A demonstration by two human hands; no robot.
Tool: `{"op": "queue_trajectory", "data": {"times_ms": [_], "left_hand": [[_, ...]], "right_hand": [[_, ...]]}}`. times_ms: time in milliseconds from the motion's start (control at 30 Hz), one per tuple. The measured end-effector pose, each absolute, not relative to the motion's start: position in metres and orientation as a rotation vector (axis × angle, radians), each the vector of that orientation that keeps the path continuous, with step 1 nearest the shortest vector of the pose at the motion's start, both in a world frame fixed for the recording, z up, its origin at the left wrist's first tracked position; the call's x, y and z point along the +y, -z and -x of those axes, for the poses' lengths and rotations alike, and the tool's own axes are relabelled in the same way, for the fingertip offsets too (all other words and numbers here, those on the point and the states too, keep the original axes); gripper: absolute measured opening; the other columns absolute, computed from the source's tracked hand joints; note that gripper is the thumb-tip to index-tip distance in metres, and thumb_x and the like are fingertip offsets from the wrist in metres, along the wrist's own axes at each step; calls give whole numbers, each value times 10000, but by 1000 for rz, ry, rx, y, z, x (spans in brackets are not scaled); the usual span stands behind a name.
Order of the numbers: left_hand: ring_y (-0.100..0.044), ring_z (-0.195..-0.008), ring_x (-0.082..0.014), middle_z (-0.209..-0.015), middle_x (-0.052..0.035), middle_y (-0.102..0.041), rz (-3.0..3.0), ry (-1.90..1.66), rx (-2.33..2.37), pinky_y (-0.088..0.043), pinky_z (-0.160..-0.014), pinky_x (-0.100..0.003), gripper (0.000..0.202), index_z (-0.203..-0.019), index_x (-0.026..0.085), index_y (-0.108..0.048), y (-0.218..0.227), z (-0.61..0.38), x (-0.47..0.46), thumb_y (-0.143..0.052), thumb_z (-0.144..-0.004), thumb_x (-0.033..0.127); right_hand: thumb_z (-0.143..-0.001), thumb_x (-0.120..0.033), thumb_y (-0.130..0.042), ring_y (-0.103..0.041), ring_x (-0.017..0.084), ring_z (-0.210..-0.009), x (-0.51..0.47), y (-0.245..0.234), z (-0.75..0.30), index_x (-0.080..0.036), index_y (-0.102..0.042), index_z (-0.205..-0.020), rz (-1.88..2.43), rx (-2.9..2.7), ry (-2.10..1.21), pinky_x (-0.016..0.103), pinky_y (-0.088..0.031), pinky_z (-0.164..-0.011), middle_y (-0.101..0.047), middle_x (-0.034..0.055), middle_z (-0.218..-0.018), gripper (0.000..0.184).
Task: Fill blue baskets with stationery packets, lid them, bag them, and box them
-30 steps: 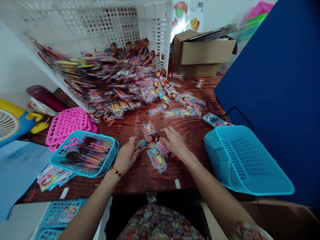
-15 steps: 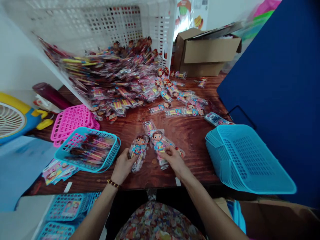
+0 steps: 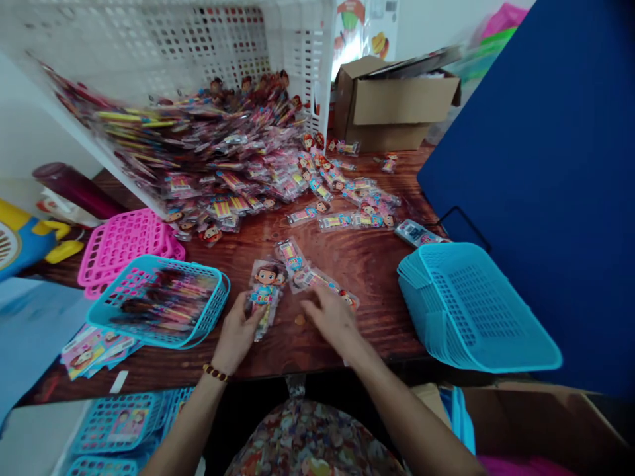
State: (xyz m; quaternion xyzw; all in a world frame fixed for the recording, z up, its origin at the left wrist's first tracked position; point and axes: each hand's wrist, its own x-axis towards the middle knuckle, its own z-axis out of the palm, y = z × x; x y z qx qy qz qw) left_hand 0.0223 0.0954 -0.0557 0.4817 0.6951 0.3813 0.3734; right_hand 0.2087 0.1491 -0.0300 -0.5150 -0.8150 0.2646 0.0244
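My left hand [image 3: 237,336] is closed around the lower part of a small stack of clear plastic packets [image 3: 268,277], the top one showing a cartoon figure and the word "Stick". To its right, my right hand [image 3: 333,320] has its thumb and fingers apart and holds nothing. Its fingertips are beside a loose packet [image 3: 325,283] lying slanted on the dark wooden table; whether they touch it I cannot tell. One more packet [image 3: 290,256] lies just above, between the hands.
A white crate [image 3: 302,86] on its side spills many packets [image 3: 218,158]. On the left, a blue basket [image 3: 223,291] holds packets, by pink baskets [image 3: 131,238]. On the right, nested blue baskets [image 3: 496,317] stand near a blue panel [image 3: 520,185]. A cardboard box [image 3: 391,102] sits behind.
The packet that was in my right hand now appears on the stack in my left hand. My right hand has let go and opened beside the loose packets. The view has shifted slightly right.
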Motion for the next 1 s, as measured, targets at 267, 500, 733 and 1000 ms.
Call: {"op": "queue_trajectory", "data": {"times_ms": [267, 500, 733, 1000], "left_hand": [[-631, -843, -209, -955, -35, -659, -1499, -783, 1977, -501, -802, -354, 344, -1162, 205, -519, 42, 4, 80, -513, -882, 406], [-439, -1247, -262, -1226, -102, -551, -2326, -541, 1657, -435, -1031, -445, 197, -1018, 195, -594, 27, -18, 74, -428, -930, 138], [-528, -1043, -235, -1038, -65, -596, -2561, -281, 1820, -397, -1053, -517, 215, -1044, 191, -580, 28, -29, 90, -436, -913, 102], [-524, -956, -249, -1009, -80, -589, -2464, -283, 1914, -493, -879, -444, 288, -1151, 153, -533, 33, -30, 96, -470, -875, 97]], "right_hand": [[-840, -293, -647, -564, 247, -952, 187, 42, -273, -192, -604, -926, 1885, -2368, -473, 327, -379, -786, -650, 81, -988, 139], [-840, -205, -561, -549, 131, -740, 212, 36, -246, -200, -593, -824, 1123, -2169, -1184, 225, -377, -690, -619, -29, -781, 35], [-938, -471, -484, -597, 187, -865, 235, 25, -196, -174, -681, -933, 1237, -2405, -1093, 295, -420, -797, -676, 48, -887, 357], [-787, -330, -719, -532, 322, -1169, 270, 29, -163, -146, -621, -1142, 1722, -2548, -686, 430, -392, -941, -598, 196, -1233, 412]]}}
